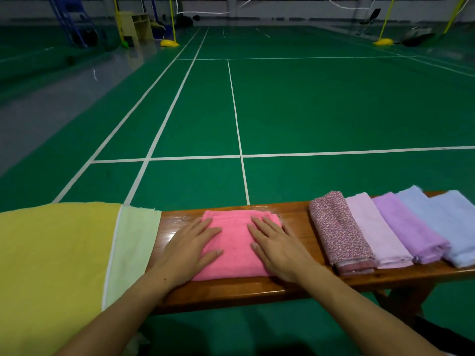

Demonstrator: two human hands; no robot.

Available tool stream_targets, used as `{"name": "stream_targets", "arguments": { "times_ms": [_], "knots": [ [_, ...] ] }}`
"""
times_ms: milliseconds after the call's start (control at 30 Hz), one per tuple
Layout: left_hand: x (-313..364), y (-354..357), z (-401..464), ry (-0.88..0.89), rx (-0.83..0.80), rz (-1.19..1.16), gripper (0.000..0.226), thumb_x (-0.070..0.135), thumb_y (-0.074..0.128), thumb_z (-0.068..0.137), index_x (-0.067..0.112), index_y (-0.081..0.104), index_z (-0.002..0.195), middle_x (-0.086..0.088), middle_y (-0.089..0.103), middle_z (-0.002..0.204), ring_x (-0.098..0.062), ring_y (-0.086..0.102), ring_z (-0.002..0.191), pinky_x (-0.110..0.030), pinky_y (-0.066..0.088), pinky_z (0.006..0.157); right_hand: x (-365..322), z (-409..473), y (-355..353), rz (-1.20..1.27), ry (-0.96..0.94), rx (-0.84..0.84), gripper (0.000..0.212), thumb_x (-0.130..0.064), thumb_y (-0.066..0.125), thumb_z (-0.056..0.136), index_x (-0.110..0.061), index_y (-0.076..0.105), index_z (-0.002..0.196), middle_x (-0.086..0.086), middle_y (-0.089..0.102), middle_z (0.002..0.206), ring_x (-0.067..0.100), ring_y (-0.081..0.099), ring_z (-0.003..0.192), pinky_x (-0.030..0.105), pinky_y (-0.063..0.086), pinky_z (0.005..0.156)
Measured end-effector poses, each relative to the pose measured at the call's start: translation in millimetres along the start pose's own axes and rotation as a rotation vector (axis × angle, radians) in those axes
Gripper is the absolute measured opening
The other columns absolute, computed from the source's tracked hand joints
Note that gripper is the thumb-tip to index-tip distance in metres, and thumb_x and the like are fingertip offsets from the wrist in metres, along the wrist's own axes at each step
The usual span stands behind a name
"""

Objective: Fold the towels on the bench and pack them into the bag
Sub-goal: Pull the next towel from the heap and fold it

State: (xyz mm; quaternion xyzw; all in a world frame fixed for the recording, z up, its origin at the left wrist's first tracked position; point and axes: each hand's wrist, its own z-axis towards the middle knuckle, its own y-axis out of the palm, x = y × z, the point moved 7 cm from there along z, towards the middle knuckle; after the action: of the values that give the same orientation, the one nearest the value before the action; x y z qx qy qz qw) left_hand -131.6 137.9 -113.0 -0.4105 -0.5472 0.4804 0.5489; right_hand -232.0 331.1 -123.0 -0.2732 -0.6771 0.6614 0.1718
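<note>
A folded pink towel (pixel 235 245) lies flat in the middle of the wooden bench (pixel 231 291). My left hand (pixel 189 249) presses on its left side with straight fingers. My right hand (pixel 279 249) presses flat on its right side. To the right lie several folded towels side by side: a speckled maroon one (pixel 339 232), a pale pink one (pixel 375 229), a purple one (pixel 408 227) and light blue ones (pixel 447 222). A yellow and pale green bag (pixel 59 265) lies over the bench's left end.
Beyond the bench stretches a green court floor (pixel 308 106) with white lines. Yellow net-post bases (pixel 169 43) stand far back, with a blue frame (pixel 69 21) and a cabinet (pixel 136 25) at the back left.
</note>
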Motion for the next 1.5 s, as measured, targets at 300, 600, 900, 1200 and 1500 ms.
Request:
{"name": "stream_targets", "arguments": {
  "times_ms": [300,600,900,1200,1500],
  "knots": [
    [-7,-30,-16,-0.001,0.144,-0.371,0.052,0.079,0.058,0.085,0.044,0.068,0.123,0.025,0.063,0.136,0.000,0.053,0.131,-0.037,0.045,0.112,-2,-25,-37,0.231,-0.109,0.192,0.053,-0.061,0.045,0.103,-0.026,0.060,0.140,-0.007,0.053,0.150,0.013,0.050,0.135,0.037,0.041,0.115],
    [-7,-15,-33,0.104,-0.035,-0.163,0.069,0.083,0.065,0.079,0.048,0.053,0.138,0.027,0.051,0.148,0.001,0.046,0.135,-0.026,0.041,0.112,-5,-41,-20,0.119,-0.172,0.077,0.062,-0.072,0.054,0.092,-0.034,0.050,0.141,-0.009,0.043,0.157,0.012,0.040,0.143,0.038,0.036,0.120],
    [1,-17,-23,0.189,-0.025,0.019,0.051,0.057,0.062,0.080,0.044,0.048,0.128,0.021,0.051,0.137,-0.006,0.050,0.122,-0.029,0.048,0.103,-14,-29,-23,0.012,-0.198,0.109,0.060,-0.056,0.057,0.086,-0.026,0.049,0.137,-0.001,0.054,0.144,0.021,0.054,0.129,0.040,0.043,0.113],
    [-13,-25,-18,0.088,0.070,-0.197,0.026,0.058,0.053,0.096,0.046,0.058,0.119,0.027,0.066,0.120,0.004,0.060,0.106,-0.023,0.054,0.091,-5,-22,-28,0.100,-0.122,0.127,0.049,-0.045,0.052,0.090,-0.017,0.061,0.129,0.001,0.060,0.139,0.024,0.061,0.117,0.040,0.051,0.100],
    [-21,-35,-20,-0.083,0.101,-0.650,0.034,0.057,0.060,0.094,0.035,0.074,0.115,0.017,0.073,0.111,-0.005,0.067,0.105,-0.026,0.058,0.083,24,-28,-36,0.606,0.134,0.240,0.037,-0.061,0.046,0.094,-0.029,0.063,0.101,-0.013,0.069,0.095,0.013,0.062,0.089,0.045,0.052,0.079]
  ]
}}
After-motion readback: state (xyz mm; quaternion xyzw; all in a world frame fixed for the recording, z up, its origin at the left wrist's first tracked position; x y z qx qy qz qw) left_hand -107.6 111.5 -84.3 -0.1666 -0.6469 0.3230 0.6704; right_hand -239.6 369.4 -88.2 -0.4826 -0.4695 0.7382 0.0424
